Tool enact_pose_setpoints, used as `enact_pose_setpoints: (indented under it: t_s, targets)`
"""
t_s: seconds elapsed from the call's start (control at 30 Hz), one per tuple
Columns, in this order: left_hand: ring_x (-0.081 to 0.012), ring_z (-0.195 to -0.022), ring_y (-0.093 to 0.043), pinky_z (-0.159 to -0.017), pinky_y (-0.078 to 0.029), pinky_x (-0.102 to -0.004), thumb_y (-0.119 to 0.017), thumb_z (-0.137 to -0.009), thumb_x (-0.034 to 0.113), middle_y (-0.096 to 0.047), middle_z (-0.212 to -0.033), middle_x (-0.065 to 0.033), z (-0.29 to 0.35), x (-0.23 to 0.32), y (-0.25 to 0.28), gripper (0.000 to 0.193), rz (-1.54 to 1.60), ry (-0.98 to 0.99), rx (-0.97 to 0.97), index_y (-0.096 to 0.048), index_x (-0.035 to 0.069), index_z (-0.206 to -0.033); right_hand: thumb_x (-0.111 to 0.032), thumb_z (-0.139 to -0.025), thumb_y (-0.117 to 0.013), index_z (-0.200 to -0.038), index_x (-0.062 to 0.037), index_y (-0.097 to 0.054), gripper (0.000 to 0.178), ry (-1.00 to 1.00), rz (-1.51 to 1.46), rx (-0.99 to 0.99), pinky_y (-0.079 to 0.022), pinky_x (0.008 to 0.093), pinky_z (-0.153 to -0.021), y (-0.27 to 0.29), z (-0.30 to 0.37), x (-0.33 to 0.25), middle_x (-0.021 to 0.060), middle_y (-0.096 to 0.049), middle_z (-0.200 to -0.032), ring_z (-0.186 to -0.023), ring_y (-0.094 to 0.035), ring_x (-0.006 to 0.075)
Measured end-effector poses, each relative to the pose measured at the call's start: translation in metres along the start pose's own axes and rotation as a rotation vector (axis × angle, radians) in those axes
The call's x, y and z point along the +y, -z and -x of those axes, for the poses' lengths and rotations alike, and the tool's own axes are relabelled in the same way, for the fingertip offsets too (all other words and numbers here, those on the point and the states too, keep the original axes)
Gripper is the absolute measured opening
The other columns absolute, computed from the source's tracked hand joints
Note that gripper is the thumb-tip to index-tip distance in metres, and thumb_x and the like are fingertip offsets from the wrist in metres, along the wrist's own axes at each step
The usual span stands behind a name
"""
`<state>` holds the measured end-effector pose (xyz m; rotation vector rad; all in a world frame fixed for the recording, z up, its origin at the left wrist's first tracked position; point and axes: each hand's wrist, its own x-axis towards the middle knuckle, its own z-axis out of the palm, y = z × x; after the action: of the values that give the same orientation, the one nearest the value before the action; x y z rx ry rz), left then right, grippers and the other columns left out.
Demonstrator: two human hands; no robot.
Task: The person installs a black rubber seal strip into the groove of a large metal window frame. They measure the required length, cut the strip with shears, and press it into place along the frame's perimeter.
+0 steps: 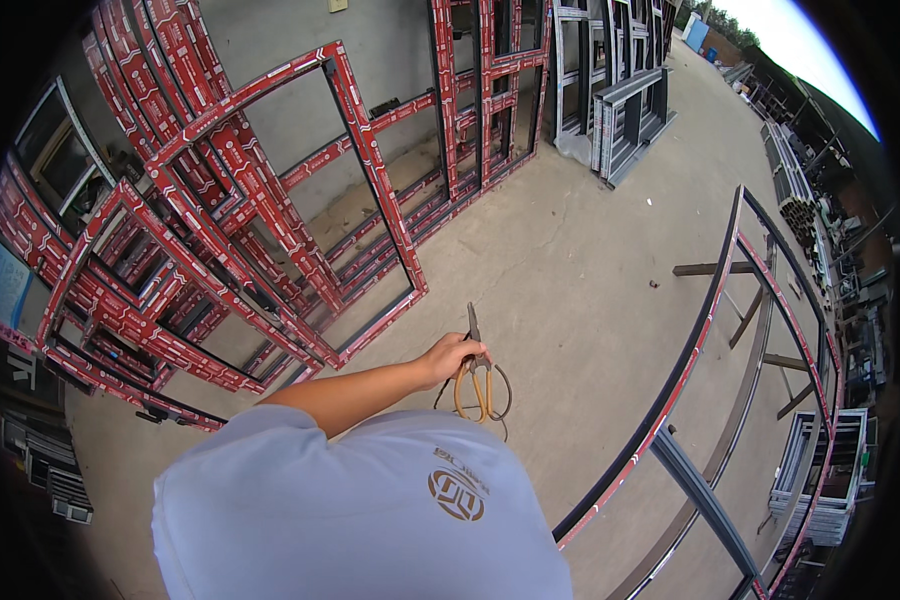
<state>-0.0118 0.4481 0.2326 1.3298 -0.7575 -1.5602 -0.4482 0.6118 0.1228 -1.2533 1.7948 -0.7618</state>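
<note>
Head view. Left hand (448,360) out ahead of the body, fingers closed round the middle of a scissor-like tool (479,368). Tool held above the concrete floor (560,250), near the front of the pale shirt (370,500). Long axis runs nearly fore-and-aft, slight lean; dark tip points away from the wearer, yellow looped handles back toward the body. Thin dark loop (508,400) just beside the handles. Red-wrapped frames (376,170) lean at left; large frame (705,495) lies right, well apart. Right hand outside the view; its fingers, cannot tell.

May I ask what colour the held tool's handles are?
Yellowish tan; the tool's handles show best in the head view.
</note>
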Motion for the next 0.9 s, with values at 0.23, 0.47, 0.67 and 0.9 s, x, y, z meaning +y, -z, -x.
enact_pose_setpoints:
  t_s: [0.23, 0.47, 0.67, 0.9]
  targets:
    - [-0.009, -0.058, -0.043, -0.052, -0.031, -0.0276, -0.054, -0.097, 0.035, -0.05, -0.067, 0.0034, -0.007, -0.004, -0.005, 0.036, 0.021, 0.027, -0.023, -0.073, 0.005, -0.091, -0.016, -0.088, -0.064, -0.107, 0.0004, -0.059, 0.026, -0.093, 0.002, -0.027, -0.043, 0.0329, -0.061, -0.008, -0.014, 0.039, 0.002, -0.049, -0.076, -0.065, -0.047, 0.016]
    - [-0.0083, -0.059, -0.044, -0.052, -0.031, -0.0276, -0.054, -0.097, 0.035, -0.051, -0.067, 0.004, -0.005, -0.005, 0.006, 0.036, -0.035, 0.024, -0.006, -0.073, 0.005, -0.09, -0.015, -0.088, -0.063, -0.104, -0.0001, -0.058, 0.022, -0.165, 0.002, -0.044, -0.042, 0.0333, -0.06, -0.009, -0.022, 0.07, 0.0017, -0.048, -0.074, -0.064, -0.046, 0.0159]
    - [-0.0089, -0.059, -0.044, -0.052, -0.031, -0.0278, -0.054, -0.097, 0.035, -0.05, -0.066, 0.0041, -0.003, -0.008, 0.008, 0.037, -0.032, -0.029, 0.015, -0.074, 0.005, -0.09, -0.014, -0.089, -0.062, -0.1, -0.0005, -0.057, 0.019, -0.217, 0.01, -0.057, -0.041, 0.0336, -0.059, -0.009, -0.028, 0.093, 0.0014, -0.048, -0.073, -0.063, -0.045, 0.0157]
    - [-0.0094, -0.057, -0.042, -0.052, -0.031, -0.0279, -0.055, -0.097, 0.036, -0.048, -0.065, 0.0038, 0.01, -0.009, 0.018, 0.037, 0.01, -0.012, 0.046, -0.074, 0.005, -0.091, -0.014, -0.089, -0.06, -0.097, -0.0009, -0.057, 0.015, -0.256, 0.022, -0.077, -0.04, 0.034, -0.058, -0.003, -0.033, 0.113, 0.0011, -0.047, -0.072, -0.063, -0.045, 0.0156]
